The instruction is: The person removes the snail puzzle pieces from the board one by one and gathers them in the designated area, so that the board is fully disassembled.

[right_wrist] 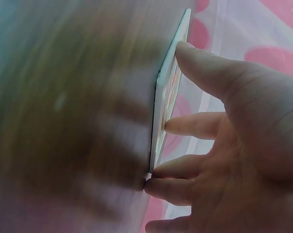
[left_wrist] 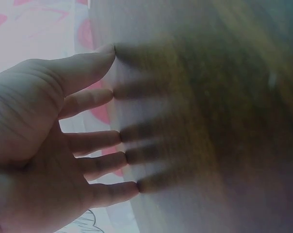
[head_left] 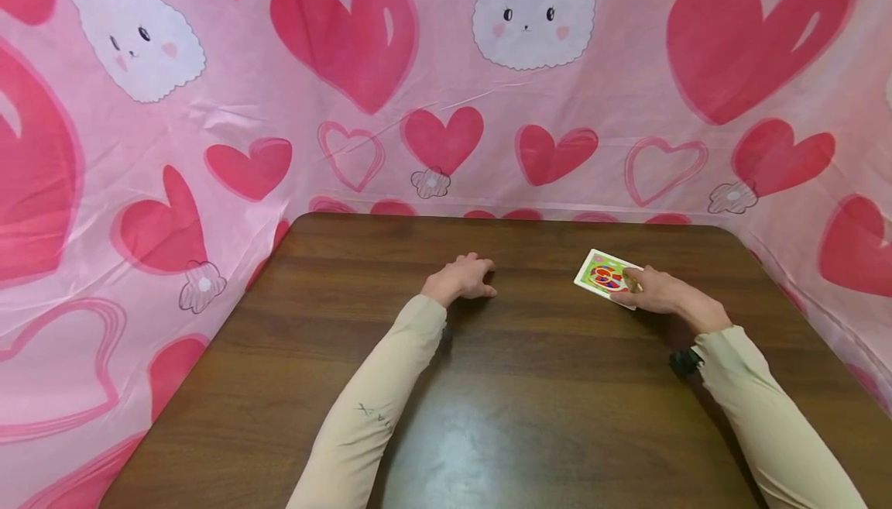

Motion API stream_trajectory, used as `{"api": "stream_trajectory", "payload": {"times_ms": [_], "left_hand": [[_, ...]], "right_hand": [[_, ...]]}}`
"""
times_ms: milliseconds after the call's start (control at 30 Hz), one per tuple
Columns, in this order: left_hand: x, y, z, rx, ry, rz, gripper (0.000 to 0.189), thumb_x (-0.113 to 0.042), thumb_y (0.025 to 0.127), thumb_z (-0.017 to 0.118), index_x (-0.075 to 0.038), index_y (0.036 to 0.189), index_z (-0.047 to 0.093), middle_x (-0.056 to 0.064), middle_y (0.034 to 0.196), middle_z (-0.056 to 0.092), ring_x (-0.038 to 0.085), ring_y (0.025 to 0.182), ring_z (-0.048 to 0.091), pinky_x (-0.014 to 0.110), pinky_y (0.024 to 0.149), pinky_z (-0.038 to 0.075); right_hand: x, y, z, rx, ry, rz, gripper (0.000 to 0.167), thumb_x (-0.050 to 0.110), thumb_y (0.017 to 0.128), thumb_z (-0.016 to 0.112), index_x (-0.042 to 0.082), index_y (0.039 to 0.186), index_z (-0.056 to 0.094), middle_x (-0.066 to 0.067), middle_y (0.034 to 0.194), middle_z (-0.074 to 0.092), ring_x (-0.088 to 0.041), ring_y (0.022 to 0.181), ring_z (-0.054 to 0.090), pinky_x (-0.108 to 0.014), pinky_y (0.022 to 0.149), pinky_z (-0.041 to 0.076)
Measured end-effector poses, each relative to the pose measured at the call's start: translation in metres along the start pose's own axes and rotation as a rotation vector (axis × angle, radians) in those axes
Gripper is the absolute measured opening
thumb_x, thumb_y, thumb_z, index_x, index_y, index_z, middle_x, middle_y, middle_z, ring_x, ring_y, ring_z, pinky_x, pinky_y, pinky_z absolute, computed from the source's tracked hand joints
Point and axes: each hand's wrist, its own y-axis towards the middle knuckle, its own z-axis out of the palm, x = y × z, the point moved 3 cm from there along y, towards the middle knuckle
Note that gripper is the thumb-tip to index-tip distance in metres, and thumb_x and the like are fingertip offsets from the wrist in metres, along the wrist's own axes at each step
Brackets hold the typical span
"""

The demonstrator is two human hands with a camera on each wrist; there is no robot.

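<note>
A flat, square picture card (head_left: 605, 276) with a white border lies on the brown wooden table (head_left: 543, 385), right of centre. Its face is green with a round red and blue design. My right hand (head_left: 658, 290) rests over its right side. From the right wrist view, the thumb and index fingertips touch the top of the card (right_wrist: 158, 92), and the middle finger is at its edge. Away to the left, my left hand (head_left: 460, 278) holds nothing; its spread fingertips (left_wrist: 105, 95) touch the tabletop.
A pink cloth (head_left: 606, 98) printed with hearts and rabbits hangs behind the table and along both sides. Each wrist wears a dark strap-on device, the right one (head_left: 685, 362) showing more plainly. Light glares off the near tabletop.
</note>
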Motion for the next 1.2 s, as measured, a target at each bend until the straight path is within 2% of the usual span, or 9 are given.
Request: {"api": "stream_trajectory", "payload": {"times_ms": [367, 467, 700, 1200], "left_hand": [[-0.001, 0.0, -0.001, 0.002, -0.002, 0.003, 0.058, -0.045, 0.093, 0.063, -0.023, 0.145, 0.047, 0.008, 0.149, 0.042, 0.029, 0.137, 0.039, 0.05, 0.108, 0.04], [-0.001, 0.0, 0.0, 0.003, 0.0, 0.001, 0.058, -0.046, 0.094, 0.062, -0.023, 0.145, 0.047, 0.007, 0.149, 0.042, 0.028, 0.137, 0.039, 0.05, 0.108, 0.04], [-0.001, 0.0, -0.001, 0.003, -0.022, -0.01, 0.057, -0.048, 0.094, 0.059, -0.023, 0.144, 0.048, 0.007, 0.15, 0.042, 0.028, 0.139, 0.038, 0.05, 0.109, 0.039], [-0.003, -0.002, -0.001, -0.01, -0.038, 0.001, 0.056, -0.048, 0.094, 0.059, -0.021, 0.142, 0.05, 0.007, 0.147, 0.045, 0.03, 0.137, 0.041, 0.05, 0.108, 0.04]], "right_hand": [[0.023, 0.011, 0.002, 0.002, -0.022, -0.047, 0.073, 0.049, 0.091, 0.062, -0.007, 0.135, 0.046, -0.023, 0.101, 0.056, -0.032, 0.086, 0.057, -0.051, 0.078, 0.047], [0.027, 0.013, 0.003, 0.001, -0.029, -0.052, 0.074, 0.049, 0.091, 0.062, -0.007, 0.136, 0.046, -0.025, 0.103, 0.056, -0.033, 0.088, 0.057, -0.052, 0.081, 0.047], [0.037, 0.019, 0.005, 0.037, -0.032, -0.055, 0.079, 0.052, 0.091, 0.061, -0.006, 0.14, 0.042, -0.021, 0.101, 0.054, -0.03, 0.086, 0.054, -0.05, 0.081, 0.046], [0.057, 0.031, 0.01, 0.039, -0.041, -0.104, 0.075, 0.05, 0.089, 0.064, -0.004, 0.139, 0.046, -0.023, 0.105, 0.054, -0.03, 0.086, 0.056, -0.051, 0.082, 0.047]]}}
